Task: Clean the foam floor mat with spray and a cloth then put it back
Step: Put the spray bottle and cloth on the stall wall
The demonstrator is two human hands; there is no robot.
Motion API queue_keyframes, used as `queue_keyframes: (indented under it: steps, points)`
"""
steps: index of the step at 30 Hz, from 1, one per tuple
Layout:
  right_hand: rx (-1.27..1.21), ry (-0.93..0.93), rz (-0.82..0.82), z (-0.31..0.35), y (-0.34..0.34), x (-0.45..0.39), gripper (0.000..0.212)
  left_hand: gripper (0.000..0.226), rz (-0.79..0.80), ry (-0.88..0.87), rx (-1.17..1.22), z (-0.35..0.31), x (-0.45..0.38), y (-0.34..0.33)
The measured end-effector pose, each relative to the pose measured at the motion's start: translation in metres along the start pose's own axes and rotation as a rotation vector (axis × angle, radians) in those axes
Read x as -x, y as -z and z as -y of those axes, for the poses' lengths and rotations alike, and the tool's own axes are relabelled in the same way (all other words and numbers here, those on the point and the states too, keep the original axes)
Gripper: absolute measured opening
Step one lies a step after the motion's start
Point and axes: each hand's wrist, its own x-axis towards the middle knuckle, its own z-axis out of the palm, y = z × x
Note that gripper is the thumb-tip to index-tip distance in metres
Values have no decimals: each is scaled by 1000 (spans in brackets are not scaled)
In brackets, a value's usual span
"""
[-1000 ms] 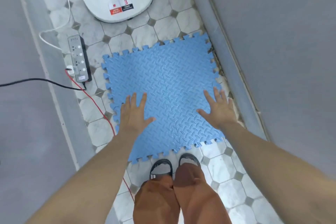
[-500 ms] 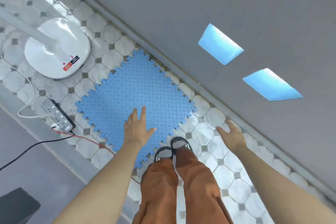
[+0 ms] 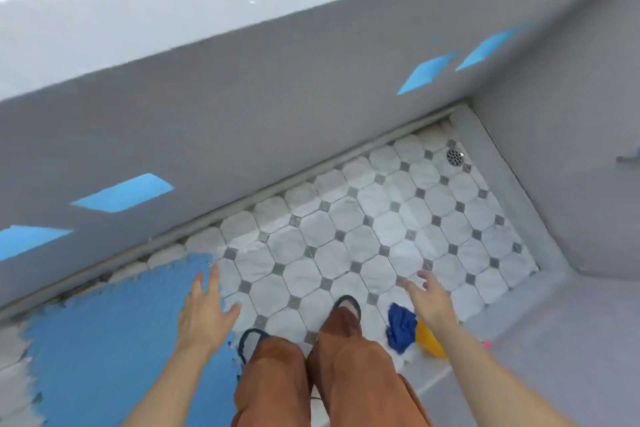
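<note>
Both hands empty, fingers spread, above a tiled floor with the mat at lower left.

The blue foam mat [image 3: 114, 333] lies flat on the tiles [image 3: 346, 236] against the wall [image 3: 242, 121], its near corner under the left hand [image 3: 204, 314], which hovers over its edge gripping nothing. The right hand [image 3: 431, 302] is likewise loose and open, just above a crumpled blue cloth [image 3: 401, 326] on the floor; a yellow object [image 3: 427, 340] lies touching the cloth, partly hidden by the forearm, too blurred to identify. Sandalled feet [image 3: 348, 303] stand between mat and cloth. A round drain [image 3: 455, 157] sits in the far corner.
</note>
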Motion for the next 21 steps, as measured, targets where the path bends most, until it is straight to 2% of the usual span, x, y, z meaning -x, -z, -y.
queue_keyframes:
  steps: [5,11,13,15,21]
  points:
    - [-248,-213,-58,-100,45,-46,44,90,78,-268,-336,-140,-41,-42]
    - [-530,-388,-136,-229,55,-85,41,90,182,-530,-441,-291,-50,-154]
    - [-582,-438,-191,-259,51,-95,37,90,237,-602,-477,-320,-45,-196]
    - [-624,-489,-238,-289,40,-109,43,87,300,-675,-532,-338,-39,-241]
    - [-811,-522,-393,-345,-13,-185,57,69,457,-882,-847,-342,-67,-396]
